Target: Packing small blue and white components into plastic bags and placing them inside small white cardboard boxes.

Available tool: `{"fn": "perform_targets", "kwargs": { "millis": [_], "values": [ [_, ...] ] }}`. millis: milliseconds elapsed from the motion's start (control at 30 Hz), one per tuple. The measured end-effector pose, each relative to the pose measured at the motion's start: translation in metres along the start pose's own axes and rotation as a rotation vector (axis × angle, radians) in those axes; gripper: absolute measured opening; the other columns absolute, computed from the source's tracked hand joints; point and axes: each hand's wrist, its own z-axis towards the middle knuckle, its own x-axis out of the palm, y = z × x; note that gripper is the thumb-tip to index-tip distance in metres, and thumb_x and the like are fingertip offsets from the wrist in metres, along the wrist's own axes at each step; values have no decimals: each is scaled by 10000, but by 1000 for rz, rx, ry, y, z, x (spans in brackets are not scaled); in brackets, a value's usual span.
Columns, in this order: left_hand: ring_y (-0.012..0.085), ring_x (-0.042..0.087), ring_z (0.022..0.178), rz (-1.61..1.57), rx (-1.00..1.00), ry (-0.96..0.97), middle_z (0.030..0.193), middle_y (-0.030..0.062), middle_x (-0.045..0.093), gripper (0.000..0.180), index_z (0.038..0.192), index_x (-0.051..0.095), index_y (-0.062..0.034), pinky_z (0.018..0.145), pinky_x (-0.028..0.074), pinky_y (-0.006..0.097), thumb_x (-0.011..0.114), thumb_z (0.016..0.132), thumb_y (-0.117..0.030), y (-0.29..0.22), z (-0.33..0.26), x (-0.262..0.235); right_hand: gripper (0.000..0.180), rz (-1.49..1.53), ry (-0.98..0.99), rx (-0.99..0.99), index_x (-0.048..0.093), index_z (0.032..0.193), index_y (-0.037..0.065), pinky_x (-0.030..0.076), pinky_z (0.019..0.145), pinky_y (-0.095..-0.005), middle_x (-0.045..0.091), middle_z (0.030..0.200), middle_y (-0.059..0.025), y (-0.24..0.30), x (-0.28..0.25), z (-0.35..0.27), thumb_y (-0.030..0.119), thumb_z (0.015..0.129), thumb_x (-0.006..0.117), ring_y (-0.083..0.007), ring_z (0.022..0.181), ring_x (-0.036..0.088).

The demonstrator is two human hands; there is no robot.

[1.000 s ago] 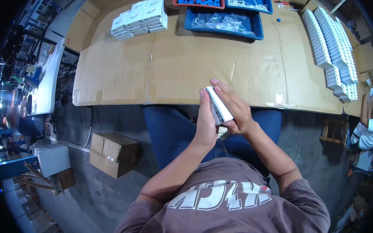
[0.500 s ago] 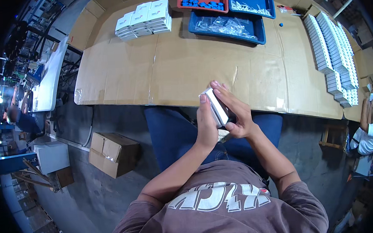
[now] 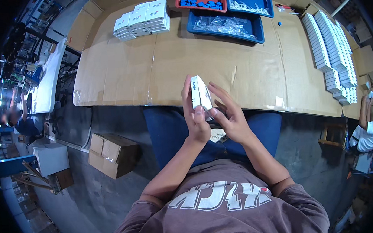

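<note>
Cardboard sheeting (image 3: 149, 71) covers our workbench across the upper frame. At centre, our left hand (image 3: 195, 120) and right hand (image 3: 229, 114) both grip a small white box (image 3: 200, 94), held upright just below the bench edge. Stacked white boxes (image 3: 142, 19) sit upper left.

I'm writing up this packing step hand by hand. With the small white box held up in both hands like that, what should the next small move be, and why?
Probably press the box's near end shut with the right hand. The left hand holds the small white box on edge above the cardboard-covered table, and the right fingertips already rest at its lower end. Whether a flap is open there is too small to tell.
</note>
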Motion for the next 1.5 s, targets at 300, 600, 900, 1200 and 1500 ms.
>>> {"fn": "perform_targets", "kwargs": {
  "millis": [300, 600, 900, 1200, 1500],
  "values": [
    [243, 510, 1251, 44, 187, 21, 1420, 174, 438, 814, 1560, 301, 40, 1045, 433, 370, 501, 976, -492, 5, -3, -7, 585, 91, 77, -28, 453, 1553, 74, 424, 1148, -436, 408, 1611, -192, -9, 0, 2, 165, 1010, 649, -286, 1461, 441],
    [212, 668, 1089, -361, -591, -198, 1216, 140, 618, 709, 1399, 458, -11, 966, 549, 373, 326, 1080, -631, -16, 13, -2, 689, -237, 83, -161, 530, 1503, 87, 288, 1231, -460, 406, 1624, -203, -12, -18, 10, 195, 866, 768, -339, 1517, 373],
    [157, 612, 1131, -311, -625, 85, 1137, 76, 611, 682, 1468, 436, 4, 947, 532, 333, 398, 1097, -567, 9, 6, -14, 435, -248, -42, -231, 636, 1382, 25, 431, 1129, -409, 609, 1440, -179, -28, -16, 11, 160, 974, 704, -304, 1301, 607],
    [159, 661, 987, -131, -474, 81, 1141, 128, 641, 774, 1648, 24, -85, 852, 569, 312, 479, 1110, -406, 5, 17, -16, 415, -284, 2, -241, 636, 1366, 10, 492, 998, -370, 616, 1300, -172, -18, -18, 11, 92, 960, 612, -267, 1158, 609],
    [94, 625, 887, -30, -659, 82, 1036, 43, 618, 480, 1361, 484, -86, 721, 545, 262, 360, 1126, -486, 23, 15, -20, 358, -562, -8, -306, 656, 1339, 19, 537, 926, -382, 646, 1257, -177, -29, -16, 9, 104, 992, 630, -322, 1105, 647]
  ]
}}
